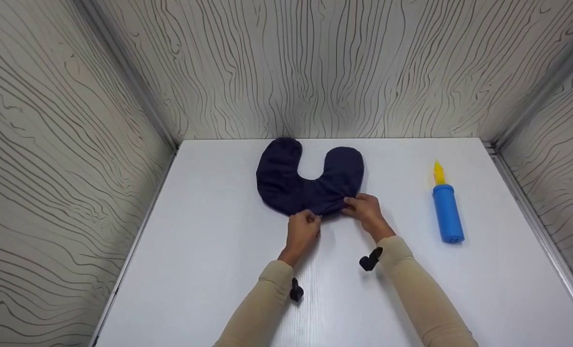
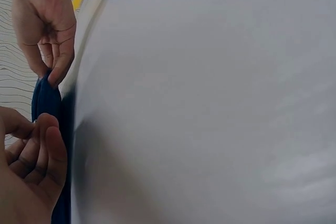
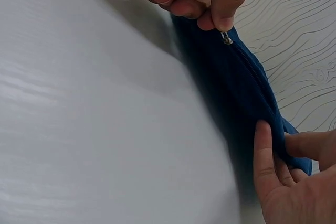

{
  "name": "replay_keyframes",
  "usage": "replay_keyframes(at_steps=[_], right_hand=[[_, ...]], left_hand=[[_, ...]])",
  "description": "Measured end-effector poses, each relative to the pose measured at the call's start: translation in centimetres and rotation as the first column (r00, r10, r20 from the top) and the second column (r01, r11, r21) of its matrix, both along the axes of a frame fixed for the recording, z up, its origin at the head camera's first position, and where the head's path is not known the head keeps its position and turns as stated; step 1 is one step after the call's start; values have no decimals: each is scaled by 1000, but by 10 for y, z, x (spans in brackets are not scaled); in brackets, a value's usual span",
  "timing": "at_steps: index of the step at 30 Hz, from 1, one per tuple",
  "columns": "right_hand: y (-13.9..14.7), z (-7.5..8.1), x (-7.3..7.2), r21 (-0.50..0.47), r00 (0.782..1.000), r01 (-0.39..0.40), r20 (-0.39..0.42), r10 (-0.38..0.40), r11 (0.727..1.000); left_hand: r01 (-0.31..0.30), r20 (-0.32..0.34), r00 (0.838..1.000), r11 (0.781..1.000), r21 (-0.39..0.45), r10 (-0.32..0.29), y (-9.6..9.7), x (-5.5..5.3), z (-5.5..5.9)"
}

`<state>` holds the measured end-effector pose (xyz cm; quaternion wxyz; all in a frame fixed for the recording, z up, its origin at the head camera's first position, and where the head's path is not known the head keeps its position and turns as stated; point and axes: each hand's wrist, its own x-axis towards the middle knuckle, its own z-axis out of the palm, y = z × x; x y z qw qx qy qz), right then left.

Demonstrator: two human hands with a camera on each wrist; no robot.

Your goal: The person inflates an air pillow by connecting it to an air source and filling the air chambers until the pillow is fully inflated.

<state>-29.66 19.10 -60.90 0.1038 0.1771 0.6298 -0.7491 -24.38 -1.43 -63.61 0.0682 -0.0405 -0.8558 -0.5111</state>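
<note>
Near the back wall [image 1: 286, 72], on white tabletop [image 1: 209, 250]: navy U-shaped cushion [image 1: 279, 178]. Faces wall with its open end. Along its outer curve: metal zip pull [image 3: 227, 39], pinched by left hand [image 1: 302, 234]; cloth further right, gripped by right hand [image 1: 367, 210]. Well apart, to the right: blue pump [image 1: 448, 214] with yellow nozzle [image 1: 439, 174].

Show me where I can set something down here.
The white table is bare left of the navy cloth and between it and the blue pump. Crowded: the cloth's near edge, with the left hand and right hand there.
</note>
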Motion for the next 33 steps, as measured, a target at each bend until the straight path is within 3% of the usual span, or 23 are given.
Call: replay_keyframes(at_steps=[5,17,26,33], right_hand=[[4,0,-4,34,1000,-13,5,13,999],[10,0,-8,29,1000,1,27,-2,1000],[13,5,-3,28,999,-14,37,13,1000],[13,6,6,50,995,-88,47,86,995]], left_hand=[[21,13,1000,1000,0,-21,-4,-1,-1],[-6,20,1000,1000,21,5,-10,-3,0],[32,54,998,999,37,-34,-12,-5,-1],[50,74,996,996,71,-56,-13,-5,-1]])
